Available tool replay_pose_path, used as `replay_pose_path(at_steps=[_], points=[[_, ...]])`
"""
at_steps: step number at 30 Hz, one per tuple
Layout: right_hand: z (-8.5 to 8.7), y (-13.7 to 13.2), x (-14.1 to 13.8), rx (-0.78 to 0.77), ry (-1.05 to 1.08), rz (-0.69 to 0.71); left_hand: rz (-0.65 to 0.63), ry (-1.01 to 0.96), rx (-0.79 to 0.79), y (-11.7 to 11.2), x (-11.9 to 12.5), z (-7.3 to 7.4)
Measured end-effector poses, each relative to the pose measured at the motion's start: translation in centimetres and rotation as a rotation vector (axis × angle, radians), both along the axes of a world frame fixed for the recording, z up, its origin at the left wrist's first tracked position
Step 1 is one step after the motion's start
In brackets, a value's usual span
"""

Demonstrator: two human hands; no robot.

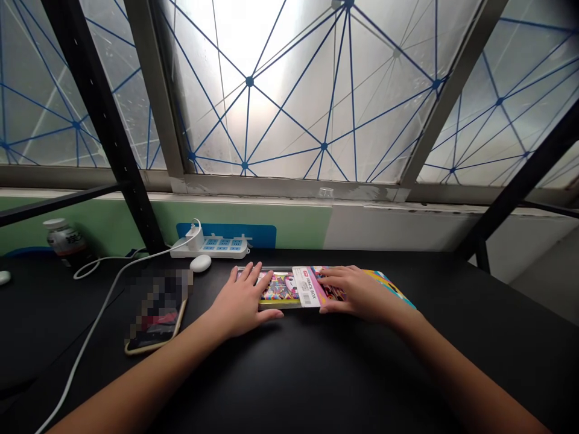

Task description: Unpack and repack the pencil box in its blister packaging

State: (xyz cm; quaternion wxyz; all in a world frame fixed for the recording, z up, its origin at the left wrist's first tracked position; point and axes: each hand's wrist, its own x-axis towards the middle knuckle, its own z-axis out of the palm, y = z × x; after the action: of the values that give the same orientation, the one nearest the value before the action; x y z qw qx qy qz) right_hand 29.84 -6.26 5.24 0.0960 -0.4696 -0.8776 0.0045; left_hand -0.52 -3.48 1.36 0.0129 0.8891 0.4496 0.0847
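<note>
A colourful flat pencil box lies on the black table, with a white label band reading "PENCIL BOX" around its middle. My left hand rests on the box's left end, fingers spread across the top and thumb out along the front edge. On the right part lies my right hand, its fingers stretched over the box and its thumb near the front edge. A yellow and blue printed piece shows from beneath the right hand; I cannot tell whether it belongs to the box.
Left of my hands lies a phone, its screen blurred. Behind it are a small white rounded case and a white power strip with a plugged-in cable. A bottle stands far left. Black frame posts rise before the window.
</note>
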Motion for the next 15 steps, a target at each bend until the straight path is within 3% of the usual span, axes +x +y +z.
replay_pose_path(at_steps=[4,8,15], points=[[-2.5,0.6,-2.3,-0.056,0.011,0.068,-0.052,0.006,0.06,0.4,-0.5,-0.1],[-4.0,1.3,-3.6,0.002,-0.03,0.097,-0.095,0.044,0.075,0.7,-0.7,0.1],[-4.2,2.5,-0.9,-0.022,-0.011,0.076,-0.015,0.017,-0.004,0.9,-1.6,0.9]])
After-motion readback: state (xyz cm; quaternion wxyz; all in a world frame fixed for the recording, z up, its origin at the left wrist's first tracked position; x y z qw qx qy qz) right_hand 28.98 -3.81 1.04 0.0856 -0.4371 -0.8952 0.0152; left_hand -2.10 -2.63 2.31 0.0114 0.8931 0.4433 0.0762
